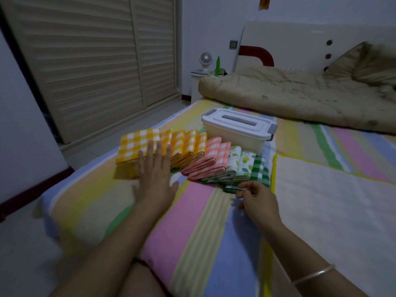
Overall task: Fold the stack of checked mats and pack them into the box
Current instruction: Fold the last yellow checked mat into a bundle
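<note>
The room was dim. A bed (192,221) filled most of the view, covered by a sheet in broad stripes of pink, blue, yellow, green and cream. On its right side lay a pale quilted pad (334,202) with a yellow edge. Farther back a rumpled beige duvet (300,97) was heaped across the mattress, a pillow (362,63) at its far right, both against a white headboard (300,39) with a red arc and dark round dots. Left of the headboard stood a white nightstand (196,82) carrying a small fan (206,60) and a green bottle (218,66). A wardrobe (96,61) with louvred sliding doors took up the left wall above a grey tiled floor (128,125).

On the sheet a row of folded mats (192,153) leaned like tipped books, running from yellow check on the left through orange-pink check and white leaf print to green check on the right. Just behind the row's right half sat a cream box (237,131), its white lid on and grey latches at the ends.

The left hand (155,174) lay flat and spread, fingers apart, its tips over the near edge of the big yellow mat (139,146) at the row's left end. The right hand (256,196) was curled at the row's right end, thumb and fingers pinched on the near edge of the green mat (260,172). A thin bangle (312,275) circled the right forearm. The hands were well apart
</note>
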The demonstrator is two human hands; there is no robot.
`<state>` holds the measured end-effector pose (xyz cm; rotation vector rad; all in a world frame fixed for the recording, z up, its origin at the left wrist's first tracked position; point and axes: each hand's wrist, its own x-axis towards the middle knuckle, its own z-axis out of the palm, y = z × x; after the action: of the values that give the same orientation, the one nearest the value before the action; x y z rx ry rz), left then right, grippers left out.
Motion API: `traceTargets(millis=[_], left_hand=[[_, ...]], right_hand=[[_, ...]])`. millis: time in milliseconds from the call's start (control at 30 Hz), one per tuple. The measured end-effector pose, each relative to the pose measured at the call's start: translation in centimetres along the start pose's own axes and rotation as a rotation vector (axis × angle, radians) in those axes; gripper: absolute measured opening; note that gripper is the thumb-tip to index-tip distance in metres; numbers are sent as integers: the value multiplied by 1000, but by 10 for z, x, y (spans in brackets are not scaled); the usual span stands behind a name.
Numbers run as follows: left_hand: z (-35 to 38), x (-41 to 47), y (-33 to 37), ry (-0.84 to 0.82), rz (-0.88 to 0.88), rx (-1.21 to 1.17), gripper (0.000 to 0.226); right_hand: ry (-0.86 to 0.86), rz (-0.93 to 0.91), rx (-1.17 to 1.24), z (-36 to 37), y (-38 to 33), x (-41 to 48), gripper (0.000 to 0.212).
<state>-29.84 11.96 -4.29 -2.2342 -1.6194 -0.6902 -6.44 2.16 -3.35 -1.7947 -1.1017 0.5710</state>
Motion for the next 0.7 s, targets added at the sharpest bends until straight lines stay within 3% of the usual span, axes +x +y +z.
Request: traceTargets(millis=[133,267,333,433,500,667,700], left_hand=[[-11,-21,67,1,145,-210,81],[-25,-49,149,-5,290,-634,50],[-37,-66,192,-137,377,-775,42],[-52,-96,238,-488,509,-817,36],[-52,-116,255,-588,633,-658,47],[-59,-126,271,-624,843,-314,101],[-63,-128,275,-632,875,-264,104]], right_hand=[[27,-59,-47,-39,9,-16,24],[24,-98,-182,-93,32,-41,28],[36,-100,-350,-129,50,-58,26],[-26,-139,-575,-183,75,-86,28],[-86,-173,-638,-217,90,-105,25],[-170,-233,-514,-269,130,-145,3],[-181,-266,-509,-275,136,-152,19]])
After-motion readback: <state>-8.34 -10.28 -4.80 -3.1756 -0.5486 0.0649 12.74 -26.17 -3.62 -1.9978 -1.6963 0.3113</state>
